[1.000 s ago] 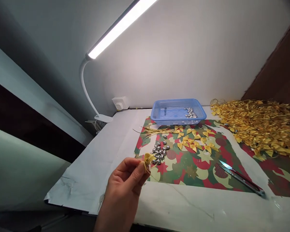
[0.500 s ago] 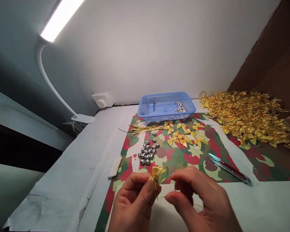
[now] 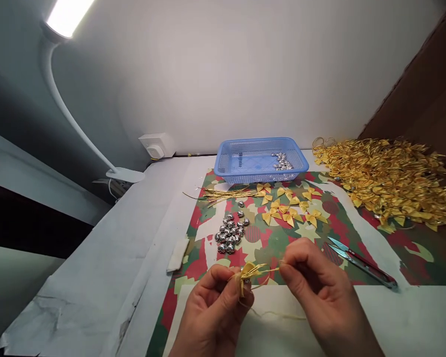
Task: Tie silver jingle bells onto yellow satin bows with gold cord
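Note:
Low in the middle, my left hand [image 3: 213, 315] pinches a small yellow ribbon bow [image 3: 247, 270] between thumb and fingers. A bit of shiny metal shows just under the bow, partly hidden by the fingers. To the right, my right hand [image 3: 321, 292] has thumb and forefinger closed on a thin gold cord [image 3: 270, 270], which stretches across to the bow. A second pale loose strand [image 3: 282, 314] trails from below my left hand over the white sheet.
Silver bells [image 3: 228, 235], gold cords [image 3: 230, 193] and loose bows [image 3: 292, 215] lie on patterned paper. Thread snips [image 3: 364, 264] sit right of my right hand. Behind are a blue basket [image 3: 260, 177] with small silver pieces and a bow heap [image 3: 394, 183]. A lamp [image 3: 72, 116] stands left.
My right hand has moved up and right, drawing the cord out straighter from the bow. The round loop seen at the bow no longer shows as an open ring. The view has shifted slightly.

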Demonstrator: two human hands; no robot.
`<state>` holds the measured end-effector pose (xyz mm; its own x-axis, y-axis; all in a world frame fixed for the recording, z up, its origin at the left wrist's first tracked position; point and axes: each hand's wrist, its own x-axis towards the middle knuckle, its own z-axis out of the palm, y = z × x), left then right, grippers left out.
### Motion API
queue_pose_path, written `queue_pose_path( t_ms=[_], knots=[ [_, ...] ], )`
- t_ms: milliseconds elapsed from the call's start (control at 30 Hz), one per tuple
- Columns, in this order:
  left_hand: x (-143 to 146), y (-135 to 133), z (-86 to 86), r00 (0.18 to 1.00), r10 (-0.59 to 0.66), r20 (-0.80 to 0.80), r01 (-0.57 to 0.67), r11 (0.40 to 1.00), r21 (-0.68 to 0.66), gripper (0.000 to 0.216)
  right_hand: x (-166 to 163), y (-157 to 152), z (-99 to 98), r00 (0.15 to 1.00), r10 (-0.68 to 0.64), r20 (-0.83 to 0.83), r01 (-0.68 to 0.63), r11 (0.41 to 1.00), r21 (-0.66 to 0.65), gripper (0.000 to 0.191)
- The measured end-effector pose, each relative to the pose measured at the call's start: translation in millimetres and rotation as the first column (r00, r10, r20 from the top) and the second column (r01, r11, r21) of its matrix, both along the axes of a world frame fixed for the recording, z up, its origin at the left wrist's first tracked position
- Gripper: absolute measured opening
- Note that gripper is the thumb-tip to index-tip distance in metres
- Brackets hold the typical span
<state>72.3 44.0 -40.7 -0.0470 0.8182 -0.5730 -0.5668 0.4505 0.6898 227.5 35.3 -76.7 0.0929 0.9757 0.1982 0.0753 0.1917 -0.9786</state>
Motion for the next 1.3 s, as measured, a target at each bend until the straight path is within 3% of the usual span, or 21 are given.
queue_pose_path(
  t_ms=[100,233,367,467,567,633,700,800,1033,1133,1200,1300],
  knots=[
    [1.2,1.1,0.2,1.0,0.012,-0.005,-0.012,1.0,-0.004,0.028,0.6,-4.9,2.8,0.999,-0.048,-0.002,0.048,0.998,0.036,0.022],
    [5.0,1.8,-0.3,1.0,0.003,-0.019,-0.003,0.999,0.033,0.027,-2.0,-10.3,7.4,0.999,-0.009,-0.041,0.011,0.999,0.043,0.021],
    [4.9,1.4,-2.4,0.996,0.026,-0.09,-0.013,0.99,0.139,0.027,4.4,-11.5,9.4,0.977,0.192,0.097,-0.202,0.974,0.104,0.014],
    [2.3,0.4,-6.9,0.987,0.042,-0.158,-0.007,0.976,0.216,0.025,11.9,-11.9,10.2,0.917,0.307,0.256,-0.33,0.942,0.052,0.012],
    [-1.1,-1.5,-13.7,0.975,0.091,-0.202,-0.034,0.963,0.269,0.024,14.2,-13.7,12.4,0.945,0.143,0.295,-0.143,0.99,-0.021,0.009],
    [-3.1,-2.9,-18.5,0.965,0.107,-0.24,-0.029,0.952,0.305,0.022,11.0,-14.8,15.3,0.977,-0.021,0.214,0.021,1.0,0.003,0.014],
    [-4.6,-4.0,-22.6,0.951,0.122,-0.282,-0.013,0.933,0.359,0.02,4.4,-14.5,18.7,0.988,-0.107,0.108,0.102,0.993,0.054,0.015],
    [-4.9,-4.5,-25.6,0.939,0.143,-0.311,0.008,0.9,0.437,0.017,-8.8,-10.1,21.5,0.997,-0.065,0.045,0.061,0.994,0.087,0.014],
    [-3.0,-2.7,-27.7,0.92,0.161,-0.356,0.075,0.822,0.564,0.014,-28.9,0.1,15.1,0.998,-0.019,-0.06,0.019,1.0,0.005,0.011],
    [-4.1,-3.3,-30.7,0.892,0.182,-0.414,0.113,0.796,0.594,0.013,-27.7,0.8,11.9,0.981,0.047,-0.188,-0.058,0.997,-0.05,0.016],
    [-4.2,-4.0,-32.0,0.874,0.203,-0.442,0.131,0.778,0.615,0.012,-25.1,2.1,9.5,0.937,0.144,-0.319,-0.189,0.975,-0.117,0.02],
    [-3.8,-3.1,-33.3,0.848,0.224,-0.481,0.158,0.759,0.631,0.012,-21.1,4.6,7.1,0.743,0.265,-0.615,-0.429,0.894,-0.132,0.029]
  ],
)
